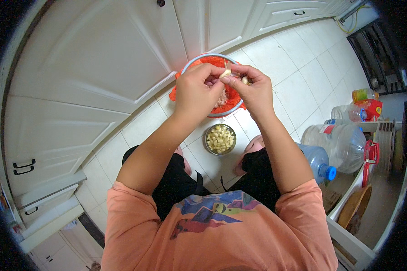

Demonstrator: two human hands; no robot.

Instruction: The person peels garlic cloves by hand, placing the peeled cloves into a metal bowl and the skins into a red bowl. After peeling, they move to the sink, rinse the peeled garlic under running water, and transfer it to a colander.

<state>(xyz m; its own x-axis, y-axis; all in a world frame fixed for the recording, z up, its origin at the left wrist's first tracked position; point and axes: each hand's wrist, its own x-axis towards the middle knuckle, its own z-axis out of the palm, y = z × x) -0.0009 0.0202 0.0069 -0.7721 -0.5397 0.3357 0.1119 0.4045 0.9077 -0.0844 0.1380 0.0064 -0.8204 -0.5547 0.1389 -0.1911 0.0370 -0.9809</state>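
Above a round bin [186,65] lined with a red plastic bag [235,98], both of my hands meet at a garlic clove [226,73]. My left hand [199,88] pinches the clove between thumb and fingertips. My right hand [256,84] touches the same clove with its thumb and a piece of papery skin with its fingers; another garlic piece [245,80] is tucked in its curled fingers. Pale skins lie inside the bag, partly hidden by my hands. On the floor between my feet, a round metal bowl [235,142] holds many peeled garlic cloves [220,138].
White cabinets [98,50] run along the left and top, close to the bin. Large plastic bottles [335,145], a blue-capped bottle [313,162] and a white rack [349,223] with a wooden-looking round item stand at the right. Pale tiles [285,71] cover the floor.
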